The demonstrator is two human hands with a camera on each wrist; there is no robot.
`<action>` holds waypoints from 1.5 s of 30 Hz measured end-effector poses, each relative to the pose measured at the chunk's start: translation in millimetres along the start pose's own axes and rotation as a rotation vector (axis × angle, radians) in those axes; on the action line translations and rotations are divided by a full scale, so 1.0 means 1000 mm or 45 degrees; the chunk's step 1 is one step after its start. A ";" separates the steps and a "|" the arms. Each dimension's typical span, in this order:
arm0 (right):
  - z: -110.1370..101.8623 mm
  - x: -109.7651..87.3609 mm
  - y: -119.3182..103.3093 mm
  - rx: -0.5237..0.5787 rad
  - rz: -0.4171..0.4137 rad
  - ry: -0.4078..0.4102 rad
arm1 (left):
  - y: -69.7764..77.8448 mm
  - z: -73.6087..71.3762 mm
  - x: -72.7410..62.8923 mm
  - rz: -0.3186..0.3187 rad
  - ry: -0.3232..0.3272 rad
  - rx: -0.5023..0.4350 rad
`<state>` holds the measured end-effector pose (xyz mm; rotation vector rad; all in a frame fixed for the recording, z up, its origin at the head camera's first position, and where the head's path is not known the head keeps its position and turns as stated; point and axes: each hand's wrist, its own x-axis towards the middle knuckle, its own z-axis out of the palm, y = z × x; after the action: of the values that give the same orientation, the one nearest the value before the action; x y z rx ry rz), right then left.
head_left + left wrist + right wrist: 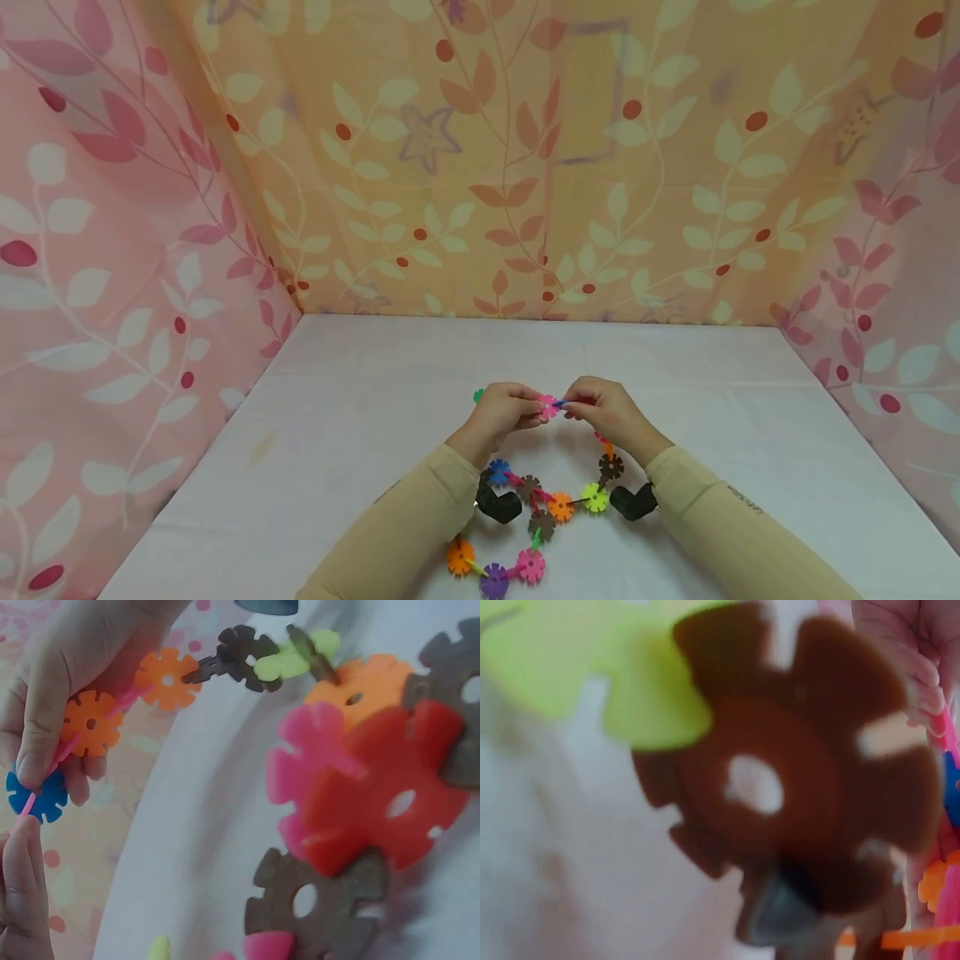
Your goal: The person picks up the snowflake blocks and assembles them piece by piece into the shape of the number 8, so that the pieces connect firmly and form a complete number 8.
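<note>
Between my hands, a pink notched plastic disc (pixel 550 407) meets a blue one (pixel 36 796) edge to edge. My left hand (pixel 504 414) pinches the pink disc, seen edge-on in the left wrist view. With thumb and fingers, my right hand (pixel 611 414) grips the blue disc. From the right hand runs a chain of linked snowflake discs, with orange discs (pixel 93 723), a brown disc (pixel 611 466) and a yellow-green disc (pixel 595 498). It curves back below the hands to another blue disc (pixel 498 472) near the left wrist.
A second loop hangs off the chain toward the front, with an orange disc (pixel 461 557), a purple disc (pixel 494 581) and a pink disc (pixel 531 566). A green piece (pixel 478 397) shows behind the left hand. Patterned cloth (pixel 525 167) walls the white table (pixel 360 367) on three sides.
</note>
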<state>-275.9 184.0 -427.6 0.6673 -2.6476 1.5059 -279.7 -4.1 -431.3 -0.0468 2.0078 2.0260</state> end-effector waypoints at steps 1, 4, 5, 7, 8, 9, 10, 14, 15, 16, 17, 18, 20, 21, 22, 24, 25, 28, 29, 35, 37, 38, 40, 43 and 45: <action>0.000 0.000 0.000 0.005 0.004 -0.005 | 0.000 0.000 -0.001 -0.001 -0.001 -0.006; 0.001 0.001 0.001 0.014 0.022 -0.004 | 0.000 -0.001 -0.001 -0.009 0.002 -0.024; 0.001 0.002 0.000 0.022 0.029 0.001 | -0.001 -0.001 -0.001 -0.006 0.007 -0.020; 0.002 0.002 0.000 0.032 0.032 0.005 | -0.001 -0.001 0.000 -0.008 0.016 -0.015; 0.002 0.002 0.000 0.030 0.031 -0.001 | -0.001 -0.001 0.000 -0.011 0.016 -0.018; 0.003 0.003 -0.001 0.021 0.028 -0.012 | -0.001 -0.001 0.000 -0.008 0.014 -0.014; 0.003 0.003 -0.001 0.001 0.027 -0.028 | -0.002 -0.002 0.001 -0.006 0.008 -0.006; 0.002 0.003 -0.002 -0.154 0.053 -0.113 | -0.001 -0.007 0.002 0.013 -0.079 0.195; 0.001 0.003 -0.001 -0.199 0.067 -0.124 | 0.000 -0.010 0.001 0.021 -0.117 0.301; 0.000 0.002 0.000 -0.243 0.079 -0.132 | 0.001 -0.013 0.000 0.027 -0.166 0.435; -0.001 0.002 0.001 -0.274 0.094 -0.140 | 0.002 -0.017 -0.001 0.042 -0.224 0.601; -0.003 0.002 0.003 -0.302 0.104 -0.143 | 0.004 -0.021 -0.003 0.052 -0.293 0.773; -0.006 0.002 0.005 -0.323 0.135 -0.148 | 0.009 -0.030 -0.008 0.056 -0.445 1.089; -0.007 0.002 0.007 -0.333 0.143 -0.156 | 0.012 -0.034 -0.010 0.054 -0.526 1.225; -0.009 0.002 0.009 -0.333 0.159 -0.166 | 0.013 -0.039 -0.013 0.056 -0.598 1.347; -0.011 0.002 0.011 -0.324 0.194 -0.182 | 0.015 -0.047 -0.018 0.018 -0.697 1.501; -0.012 0.002 0.012 -0.315 0.214 -0.191 | 0.015 -0.051 -0.020 -0.013 -0.719 1.555; -0.014 0.001 0.015 -0.299 0.245 -0.218 | 0.013 -0.059 -0.026 -0.099 -0.710 1.671; -0.015 0.001 0.016 -0.297 0.250 -0.221 | 0.012 -0.060 -0.027 -0.139 -0.694 1.679; -0.017 0.000 0.019 -0.316 0.288 -0.238 | 0.010 -0.063 -0.037 -0.200 -0.641 1.671; -0.017 0.000 0.019 -0.316 0.292 -0.247 | 0.011 -0.064 -0.038 -0.156 -0.651 1.677; -0.017 -0.001 0.019 -0.313 0.292 -0.253 | 0.012 -0.065 -0.038 -0.135 -0.653 1.668; -0.017 -0.002 0.018 -0.302 0.287 -0.265 | 0.013 -0.068 -0.037 -0.080 -0.647 1.658; -0.015 -0.005 0.017 -0.278 0.294 -0.285 | 0.013 -0.074 -0.030 0.000 -0.594 1.601; -0.013 -0.008 0.015 -0.269 0.306 -0.296 | 0.014 -0.079 -0.025 0.030 -0.539 1.567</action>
<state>-276.6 203.8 -434.9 0.5555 -3.1042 1.2318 -272.9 -86.5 -414.8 0.5864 2.5234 0.4479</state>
